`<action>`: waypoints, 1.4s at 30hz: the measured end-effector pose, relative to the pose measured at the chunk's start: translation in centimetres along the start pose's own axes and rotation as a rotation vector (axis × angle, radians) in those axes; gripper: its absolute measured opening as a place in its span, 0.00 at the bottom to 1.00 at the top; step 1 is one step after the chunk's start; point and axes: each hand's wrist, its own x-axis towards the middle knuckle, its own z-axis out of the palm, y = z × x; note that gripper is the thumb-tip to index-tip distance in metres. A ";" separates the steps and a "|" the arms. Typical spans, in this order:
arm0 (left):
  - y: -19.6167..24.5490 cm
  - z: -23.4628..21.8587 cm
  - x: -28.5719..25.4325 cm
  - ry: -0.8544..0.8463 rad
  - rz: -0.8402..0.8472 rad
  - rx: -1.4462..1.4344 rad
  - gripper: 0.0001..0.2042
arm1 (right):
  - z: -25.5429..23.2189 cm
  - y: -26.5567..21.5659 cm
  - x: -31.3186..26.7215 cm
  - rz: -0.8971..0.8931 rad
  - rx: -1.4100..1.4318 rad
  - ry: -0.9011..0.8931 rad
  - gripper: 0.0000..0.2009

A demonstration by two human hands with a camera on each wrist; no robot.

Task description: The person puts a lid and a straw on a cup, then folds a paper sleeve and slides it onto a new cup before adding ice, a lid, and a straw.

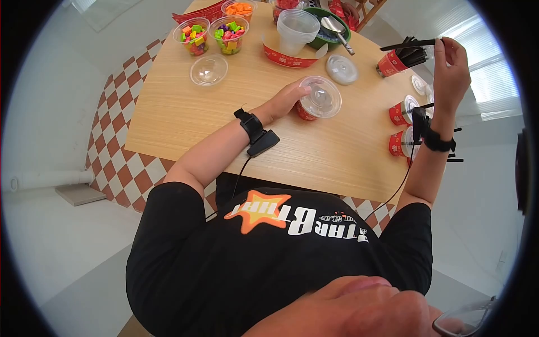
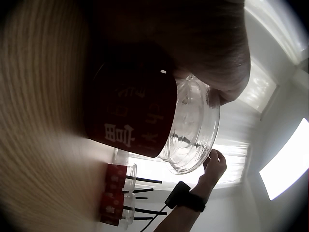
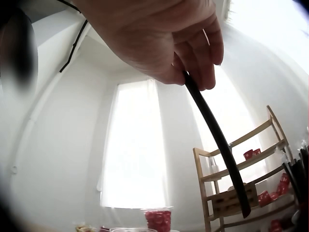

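My left hand grips a small cup with a red printed wrap, standing upright on the wooden table. A clear domed lid covers its top, with the thumb at the lid's rim. From the left wrist view, the red wrap and the clear rim show below the dark hand. Raised at the right, my right hand pinches a black straw by one end between thumb and fingers. In the right wrist view the straw slants down from the fingertips, its far end free.
A red cup full of black straws stands at the right, above two lidded cups with straws. Loose lids lie about. Farther back are tubs of coloured cubes, stacked clear cups and a green bowl with a scoop.
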 end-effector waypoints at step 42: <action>-0.1 0.7 0.2 -0.109 -0.058 0.328 0.47 | -11.2 -3.2 -21.8 0.494 0.269 -0.464 0.42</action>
